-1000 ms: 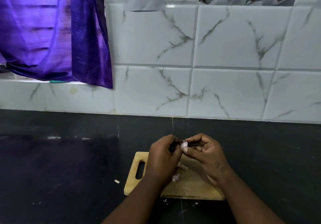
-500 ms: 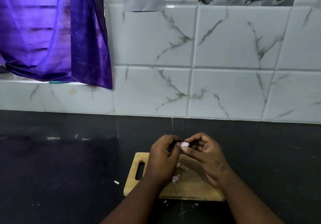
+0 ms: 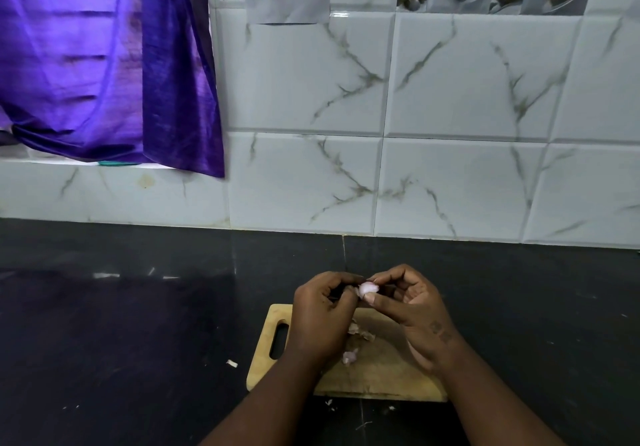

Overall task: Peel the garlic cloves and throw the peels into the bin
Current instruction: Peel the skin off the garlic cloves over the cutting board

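Note:
A pale pink garlic clove [image 3: 367, 288] is pinched between the thumb and fingers of my right hand [image 3: 412, 310], held above the far edge of a wooden cutting board [image 3: 381, 373]. My left hand [image 3: 320, 317] meets it from the left, fingertips curled against the clove and gripping something dark and thin that I cannot make out. Loose papery peels [image 3: 360, 331] and another small clove piece [image 3: 349, 356] lie on the board beneath my hands. No bin is in view.
The board rests on a black countertop [image 3: 121, 341] with small peel scraps [image 3: 231, 363] beside and in front of it. A white marble-tiled wall [image 3: 450, 134] rises behind. A purple curtain [image 3: 104, 65] hangs at the upper left.
Both hands have lifted slightly with the clove; my right fingers have opened a little around it. The board and peels stay where they were.

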`<state>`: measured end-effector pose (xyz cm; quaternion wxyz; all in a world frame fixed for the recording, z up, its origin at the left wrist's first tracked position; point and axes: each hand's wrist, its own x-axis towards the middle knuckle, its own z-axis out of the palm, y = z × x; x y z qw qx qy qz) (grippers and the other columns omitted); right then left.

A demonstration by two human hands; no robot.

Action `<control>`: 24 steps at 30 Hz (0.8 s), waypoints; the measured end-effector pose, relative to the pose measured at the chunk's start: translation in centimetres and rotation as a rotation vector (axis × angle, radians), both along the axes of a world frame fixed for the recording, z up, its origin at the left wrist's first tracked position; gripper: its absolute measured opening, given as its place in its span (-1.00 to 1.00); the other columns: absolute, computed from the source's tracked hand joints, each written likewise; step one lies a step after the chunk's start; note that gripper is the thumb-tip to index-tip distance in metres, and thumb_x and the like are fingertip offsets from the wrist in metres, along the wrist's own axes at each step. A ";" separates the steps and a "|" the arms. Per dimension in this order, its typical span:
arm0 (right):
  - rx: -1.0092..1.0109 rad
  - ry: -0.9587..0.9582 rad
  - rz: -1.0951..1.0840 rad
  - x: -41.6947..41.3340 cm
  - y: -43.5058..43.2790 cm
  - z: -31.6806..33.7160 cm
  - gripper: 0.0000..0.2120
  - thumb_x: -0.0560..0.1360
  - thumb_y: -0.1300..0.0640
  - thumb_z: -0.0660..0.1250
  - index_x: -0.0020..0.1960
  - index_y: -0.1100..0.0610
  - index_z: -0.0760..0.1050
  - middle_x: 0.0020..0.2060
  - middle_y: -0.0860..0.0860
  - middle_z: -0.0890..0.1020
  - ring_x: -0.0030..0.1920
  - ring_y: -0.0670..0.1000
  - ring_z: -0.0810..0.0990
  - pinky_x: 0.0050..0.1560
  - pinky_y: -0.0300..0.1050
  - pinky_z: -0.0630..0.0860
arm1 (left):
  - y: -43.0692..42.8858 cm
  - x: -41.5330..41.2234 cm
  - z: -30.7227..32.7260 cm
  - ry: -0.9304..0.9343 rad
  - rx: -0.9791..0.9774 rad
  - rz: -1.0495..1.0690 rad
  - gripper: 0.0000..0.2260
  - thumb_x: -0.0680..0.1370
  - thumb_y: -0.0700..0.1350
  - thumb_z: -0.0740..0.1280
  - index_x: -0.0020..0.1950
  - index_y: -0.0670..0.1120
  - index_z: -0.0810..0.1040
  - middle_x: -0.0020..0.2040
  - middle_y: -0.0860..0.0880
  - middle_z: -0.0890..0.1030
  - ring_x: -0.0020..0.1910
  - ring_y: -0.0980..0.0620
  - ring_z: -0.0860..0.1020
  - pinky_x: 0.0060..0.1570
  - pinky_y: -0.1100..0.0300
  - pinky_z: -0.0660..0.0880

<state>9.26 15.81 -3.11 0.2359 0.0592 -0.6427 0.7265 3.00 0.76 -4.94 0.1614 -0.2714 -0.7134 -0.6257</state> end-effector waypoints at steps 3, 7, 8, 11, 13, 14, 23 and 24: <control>-0.057 0.000 0.027 0.1 0.0 0.2 -0.81 0.41 0.46 0.50 -0.06 0.28 0.57 -0.15 0.07 0.76 -0.06 0.03 0.76 -0.07 -0.16 0.68 | 0.0 0.4 0.2 0.014 -0.010 -0.062 -0.85 0.63 -0.13 0.41 0.13 0.02 0.75 0.00 0.12 0.74 0.04 0.17 0.69 0.05 0.12 0.69; -0.064 -0.014 0.028 0.1 -0.1 0.3 -0.80 0.40 0.43 0.52 -0.08 0.24 0.57 -0.11 0.07 0.75 -0.03 0.04 0.75 -0.04 -0.14 0.68 | 0.0 0.4 0.2 0.058 -0.039 -0.049 -0.84 0.64 -0.13 0.41 0.16 0.03 0.74 0.04 0.14 0.72 0.06 0.18 0.68 0.05 0.19 0.66; -0.063 -0.018 0.028 0.1 -0.1 0.3 -0.80 0.41 0.42 0.52 -0.07 0.24 0.57 -0.10 0.08 0.75 -0.02 0.05 0.75 -0.03 -0.14 0.68 | 0.1 0.4 0.2 0.076 -0.044 -0.039 -0.83 0.64 -0.15 0.40 0.17 0.03 0.74 0.04 0.14 0.72 0.06 0.19 0.68 0.03 0.22 0.66; -0.064 -0.025 0.032 0.2 -0.1 0.3 -0.79 0.41 0.40 0.53 -0.04 0.26 0.56 -0.08 0.09 0.75 -0.01 0.06 0.76 -0.03 -0.14 0.68 | 0.1 0.5 0.2 0.152 -0.074 0.000 -0.81 0.62 -0.19 0.41 0.17 0.00 0.74 0.02 0.14 0.71 0.05 0.20 0.67 -0.02 0.37 0.60; -0.063 -0.029 0.032 0.1 -0.1 0.4 -0.80 0.40 0.40 0.53 -0.04 0.26 0.57 -0.07 0.11 0.75 0.00 0.07 0.75 -0.02 -0.13 0.68 | 0.0 0.5 0.2 0.168 -0.081 0.017 -0.82 0.61 -0.18 0.43 0.16 0.01 0.74 0.01 0.15 0.71 0.04 0.22 0.66 -0.02 0.40 0.59; -0.060 -0.029 0.030 0.1 -0.1 0.3 -0.80 0.40 0.40 0.54 -0.05 0.25 0.58 -0.07 0.11 0.74 0.01 0.07 0.75 -0.01 -0.12 0.68 | 0.0 0.5 0.2 0.173 -0.082 0.024 -0.82 0.60 -0.17 0.43 0.16 0.01 0.74 0.01 0.15 0.71 0.03 0.22 0.66 -0.03 0.40 0.59; -0.091 -0.022 0.035 0.2 -0.3 0.5 -0.78 0.30 0.32 0.56 -0.14 0.18 0.58 -0.06 0.07 0.74 -0.03 0.03 0.74 -0.05 -0.13 0.67 | 0.0 0.1 0.0 0.088 -0.082 0.047 -0.84 0.55 -0.21 0.44 0.04 0.04 0.70 -0.10 0.13 0.69 -0.07 0.13 0.66 -0.10 0.18 0.66; -0.116 -0.023 0.039 0.2 -0.2 0.5 -0.79 0.30 0.32 0.54 -0.13 0.17 0.58 -0.07 0.06 0.75 -0.03 0.02 0.74 -0.06 -0.13 0.67 | 0.1 0.0 0.0 0.078 -0.092 0.060 -0.82 0.54 -0.24 0.43 0.02 0.03 0.70 -0.11 0.12 0.69 -0.09 0.12 0.65 -0.11 0.13 0.66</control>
